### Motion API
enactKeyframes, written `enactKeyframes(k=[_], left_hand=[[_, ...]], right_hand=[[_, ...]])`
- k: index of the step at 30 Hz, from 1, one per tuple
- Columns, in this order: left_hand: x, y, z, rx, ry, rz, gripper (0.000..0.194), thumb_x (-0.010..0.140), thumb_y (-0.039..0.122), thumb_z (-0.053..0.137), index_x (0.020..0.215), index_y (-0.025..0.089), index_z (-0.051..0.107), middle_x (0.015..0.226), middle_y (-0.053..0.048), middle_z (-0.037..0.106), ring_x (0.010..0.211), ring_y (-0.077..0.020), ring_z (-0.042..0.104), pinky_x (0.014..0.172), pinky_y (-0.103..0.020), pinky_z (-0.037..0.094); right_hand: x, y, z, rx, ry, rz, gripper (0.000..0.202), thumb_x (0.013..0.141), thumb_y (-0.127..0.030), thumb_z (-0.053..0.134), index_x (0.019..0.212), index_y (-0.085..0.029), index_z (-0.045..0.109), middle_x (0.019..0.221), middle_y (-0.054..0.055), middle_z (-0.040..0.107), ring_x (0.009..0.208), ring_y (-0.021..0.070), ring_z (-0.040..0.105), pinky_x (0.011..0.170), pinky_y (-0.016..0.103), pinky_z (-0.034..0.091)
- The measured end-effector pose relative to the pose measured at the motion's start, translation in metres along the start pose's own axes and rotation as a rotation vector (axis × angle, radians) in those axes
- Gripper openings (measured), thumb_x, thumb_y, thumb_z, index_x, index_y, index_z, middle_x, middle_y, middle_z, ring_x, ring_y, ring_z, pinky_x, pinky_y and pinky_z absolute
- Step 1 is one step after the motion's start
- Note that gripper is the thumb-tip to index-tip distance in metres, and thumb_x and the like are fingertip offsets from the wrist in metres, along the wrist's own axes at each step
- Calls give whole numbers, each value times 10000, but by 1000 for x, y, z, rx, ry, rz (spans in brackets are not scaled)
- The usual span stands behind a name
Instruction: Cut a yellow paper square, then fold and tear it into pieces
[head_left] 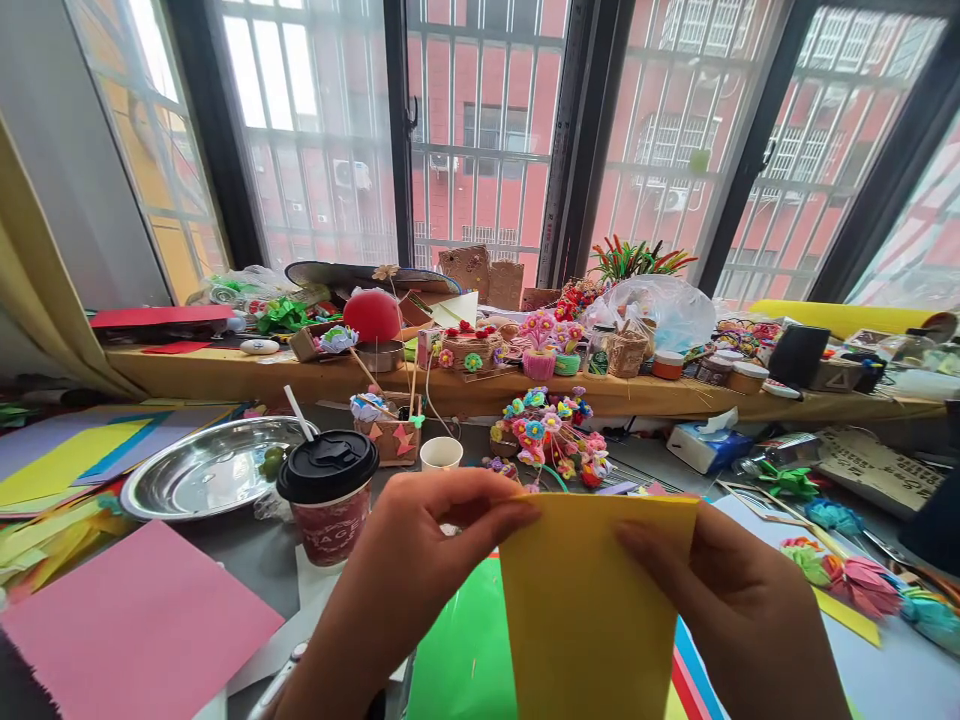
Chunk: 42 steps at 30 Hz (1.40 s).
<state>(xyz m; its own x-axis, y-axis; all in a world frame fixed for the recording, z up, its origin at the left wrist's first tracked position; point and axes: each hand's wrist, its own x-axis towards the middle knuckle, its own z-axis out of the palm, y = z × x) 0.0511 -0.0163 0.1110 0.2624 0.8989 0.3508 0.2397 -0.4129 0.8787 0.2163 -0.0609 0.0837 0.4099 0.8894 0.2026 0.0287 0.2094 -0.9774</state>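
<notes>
A yellow sheet of paper [592,610] is held up in front of me, its top edge roughly level and its lower end running out of view. My left hand [442,535] pinches the upper left corner between thumb and fingers. On the other side, my right hand [739,590] grips the upper right part, thumb on the near face and fingers behind the sheet. Below the paper lies a green sheet [457,650], partly covered by it. A pink paper square [142,630] rests on the table to the left.
A lidded drink cup [328,530] with a straw stands just left of my left arm, beside a shiny metal tray [187,480]. Behind are a white paper cup [441,455] and a bunch of yarn flowers [547,430]. A tissue pack [709,445] lies right. Crafts crowd the windowsill [480,385].
</notes>
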Motion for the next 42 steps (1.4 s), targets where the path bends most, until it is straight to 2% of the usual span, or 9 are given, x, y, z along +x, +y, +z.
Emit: enactKeyframes(k=[4, 7, 16, 20, 23, 28, 32, 37, 42], left_hand=[[-1, 3, 2, -201, 263, 10, 41, 627, 181, 664, 608, 214, 680, 591, 64, 658, 581, -85, 579, 526, -118, 443], [-2, 5, 4, -298, 304, -21, 49, 614, 155, 672, 597, 201, 675, 580, 64, 654, 571, -75, 577, 504, -106, 438], [0, -4, -7, -290, 148, -56, 58, 606, 217, 694, 654, 194, 671, 616, 45, 659, 603, -95, 598, 547, -133, 473], [0, -3, -14, -224, 177, -21, 33, 648, 227, 661, 655, 205, 685, 605, 45, 660, 578, -77, 569, 520, -109, 448], [0, -3, -16, -203, 135, -11, 50, 661, 230, 651, 677, 221, 697, 615, 43, 665, 577, -73, 556, 516, -105, 439], [0, -5, -17, -228, 175, -24, 43, 657, 237, 653, 650, 212, 687, 576, 49, 639, 556, -73, 548, 501, -108, 433], [0, -7, -22, -142, 50, -61, 66, 654, 261, 651, 659, 198, 673, 634, 25, 663, 618, -107, 583, 554, -148, 463], [-1, -7, -30, 56, -175, -137, 131, 692, 301, 604, 703, 185, 664, 704, -1, 677, 678, -140, 602, 627, -199, 477], [1, -1, -20, 148, -185, -88, 133, 705, 278, 579, 679, 186, 671, 679, 9, 668, 649, -130, 588, 583, -177, 455]], right_hand=[[5, -2, -2, 18, -127, 91, 202, 549, -341, 711, 709, -227, 667, 628, -24, 692, 552, 156, 633, 433, 159, 491], [9, -1, -4, -58, -165, 175, 184, 566, -358, 703, 659, -205, 661, 572, -25, 681, 480, 135, 606, 394, 152, 454], [7, -3, -4, -111, -177, 240, 154, 579, -363, 692, 621, -216, 675, 521, -42, 671, 474, 104, 568, 408, 128, 403], [6, -8, -2, -109, -179, 235, 110, 585, -332, 695, 615, -226, 684, 495, -58, 661, 455, 86, 546, 403, 117, 385], [6, -9, 0, -115, -190, 235, 110, 581, -327, 697, 602, -220, 683, 487, -58, 656, 451, 85, 545, 400, 116, 382], [7, -5, -1, -98, -208, 240, 180, 574, -376, 695, 643, -210, 681, 544, -33, 671, 495, 112, 580, 417, 131, 409], [10, 2, -6, 2, -225, 252, 315, 600, -468, 650, 796, -222, 664, 634, -3, 681, 569, 168, 627, 460, 187, 465], [13, 7, -13, -160, -247, 190, 288, 626, -494, 616, 704, -219, 642, 547, -15, 634, 535, 168, 616, 427, 183, 437], [13, 8, -12, -366, -318, 15, 290, 664, -480, 572, 587, -203, 616, 548, -15, 628, 485, 121, 537, 408, 164, 378]])
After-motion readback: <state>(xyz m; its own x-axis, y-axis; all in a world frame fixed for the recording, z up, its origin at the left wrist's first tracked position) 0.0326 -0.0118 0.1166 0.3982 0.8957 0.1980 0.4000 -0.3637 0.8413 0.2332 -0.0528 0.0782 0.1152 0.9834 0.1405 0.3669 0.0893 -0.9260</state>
